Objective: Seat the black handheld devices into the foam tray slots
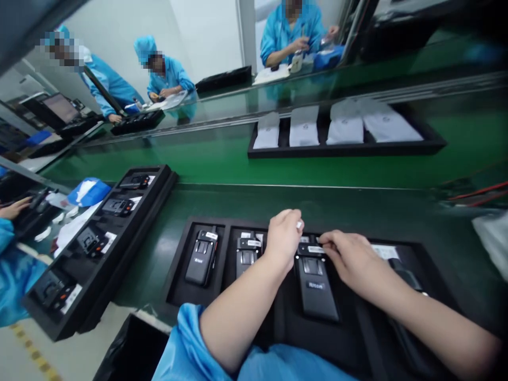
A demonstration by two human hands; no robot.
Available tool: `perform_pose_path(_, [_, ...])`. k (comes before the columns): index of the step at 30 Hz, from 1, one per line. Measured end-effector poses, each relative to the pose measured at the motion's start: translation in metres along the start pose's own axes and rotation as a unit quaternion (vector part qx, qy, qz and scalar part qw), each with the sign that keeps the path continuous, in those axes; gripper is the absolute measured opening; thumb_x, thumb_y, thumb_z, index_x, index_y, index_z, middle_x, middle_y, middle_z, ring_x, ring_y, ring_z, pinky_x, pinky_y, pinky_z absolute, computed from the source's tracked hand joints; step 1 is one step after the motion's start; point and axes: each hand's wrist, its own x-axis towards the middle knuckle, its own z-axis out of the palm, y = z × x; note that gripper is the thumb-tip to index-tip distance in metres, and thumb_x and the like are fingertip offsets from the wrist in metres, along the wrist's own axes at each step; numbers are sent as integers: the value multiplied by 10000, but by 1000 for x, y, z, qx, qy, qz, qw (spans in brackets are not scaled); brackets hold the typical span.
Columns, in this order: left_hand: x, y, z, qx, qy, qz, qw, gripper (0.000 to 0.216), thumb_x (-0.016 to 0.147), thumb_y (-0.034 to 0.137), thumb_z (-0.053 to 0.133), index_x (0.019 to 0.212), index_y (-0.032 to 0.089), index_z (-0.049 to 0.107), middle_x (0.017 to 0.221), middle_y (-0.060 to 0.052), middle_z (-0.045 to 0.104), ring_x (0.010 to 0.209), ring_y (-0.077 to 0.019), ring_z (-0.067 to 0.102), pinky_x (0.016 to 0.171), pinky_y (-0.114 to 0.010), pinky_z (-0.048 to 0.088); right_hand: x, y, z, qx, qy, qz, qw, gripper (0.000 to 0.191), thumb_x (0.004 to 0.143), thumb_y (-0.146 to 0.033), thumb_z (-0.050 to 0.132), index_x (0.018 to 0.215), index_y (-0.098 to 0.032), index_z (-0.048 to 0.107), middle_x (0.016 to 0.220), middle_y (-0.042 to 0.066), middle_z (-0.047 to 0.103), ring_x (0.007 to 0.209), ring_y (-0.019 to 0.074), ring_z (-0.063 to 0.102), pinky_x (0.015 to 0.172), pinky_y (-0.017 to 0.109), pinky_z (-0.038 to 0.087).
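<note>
- Two bare hands work over a black tray (178, 275) that sits on the green bench in front of the person.
- Left hand (282, 237) is curled into a loose fist above the tray, fingers closed; a small white piece (299, 225) shows pinched at its fingertips, too small to tell what it is.
- Right hand (349, 256) lies palm down, fingers drawn together and narrow, their tips touching the top end of a black device (315, 286), right at a white label strip (315, 248) there.
- That black device lies flat in a middle compartment of the tray, between the two forearms, its top end under both sets of fingertips.
- Two more devices lie in the compartments to the left: one (201, 257) at the far left, another (246, 254) just beside the left forearm.
- Another long black tray (130, 259) with similar devices stands at an angle at the left, well apart from the hands.
- Farther back on the green belt a tray (345, 151) holds white packets in a row.
- People in blue coats sit across the line; another person's hand (14, 208) shows at the left edge.
</note>
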Motion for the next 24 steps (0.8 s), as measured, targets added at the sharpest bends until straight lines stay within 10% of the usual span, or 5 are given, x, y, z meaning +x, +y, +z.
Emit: perform_pose_path(24, [-5, -12, 0, 129, -38, 5, 991, 142, 680, 154, 364, 547, 121, 326, 519, 23, 304, 484, -44, 315, 470, -142, 291, 25, -6, -26, 330, -38, 157, 930, 693, 653, -774, 363, 793, -95, 368, 751, 89, 437, 698, 136, 455, 641, 215, 422])
